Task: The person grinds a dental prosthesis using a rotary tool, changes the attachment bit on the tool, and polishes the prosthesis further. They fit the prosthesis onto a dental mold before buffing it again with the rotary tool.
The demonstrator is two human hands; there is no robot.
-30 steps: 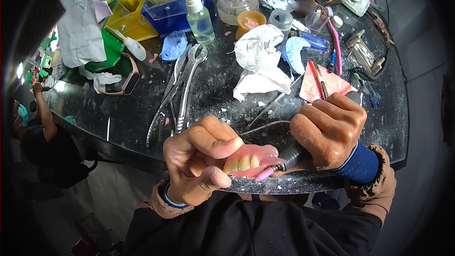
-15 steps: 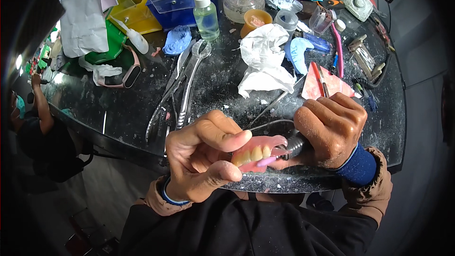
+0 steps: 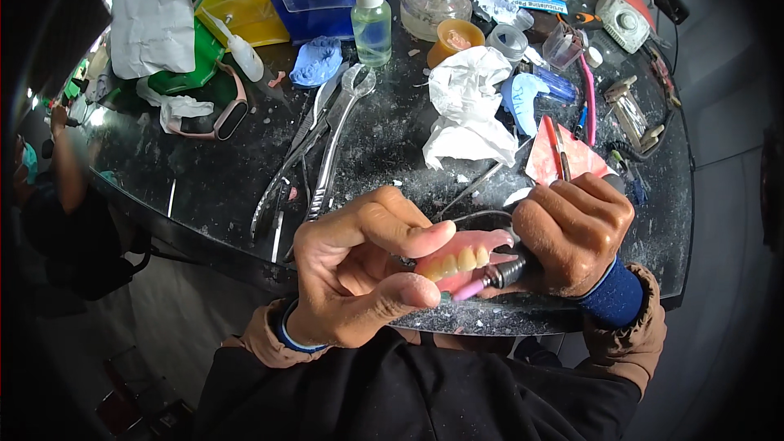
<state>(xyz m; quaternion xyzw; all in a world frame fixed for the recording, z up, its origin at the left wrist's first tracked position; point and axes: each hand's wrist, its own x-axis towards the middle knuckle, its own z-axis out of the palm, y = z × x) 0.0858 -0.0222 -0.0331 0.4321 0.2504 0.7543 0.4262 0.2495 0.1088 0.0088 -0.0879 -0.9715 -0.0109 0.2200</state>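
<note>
Between the thumb and fingers of my left hand (image 3: 367,257) is a denture (image 3: 459,261), a pink base with a row of yellowish teeth facing me. My right hand (image 3: 576,233) is closed around a dark rotary handpiece (image 3: 510,271), whose tip carries a pink grinding stone (image 3: 469,290). The stone lies just below the denture's lower edge; whether it touches cannot be made out. Pale dust coats my right knuckles. Part of the handpiece is hidden inside my fist.
Metal pliers (image 3: 339,135) lie left of centre beyond my left hand. Crumpled white tissue (image 3: 469,106), a blue mould piece (image 3: 523,98) and a pink wax sheet (image 3: 545,155) lie farther off. A spray bottle (image 3: 371,24) and glass burner (image 3: 433,8) stand behind. A fitness band (image 3: 232,118) lies left.
The stone has shifted from against the front of the teeth to below the denture's edge, and more of the handpiece's nose shows. The view has shifted slightly.
</note>
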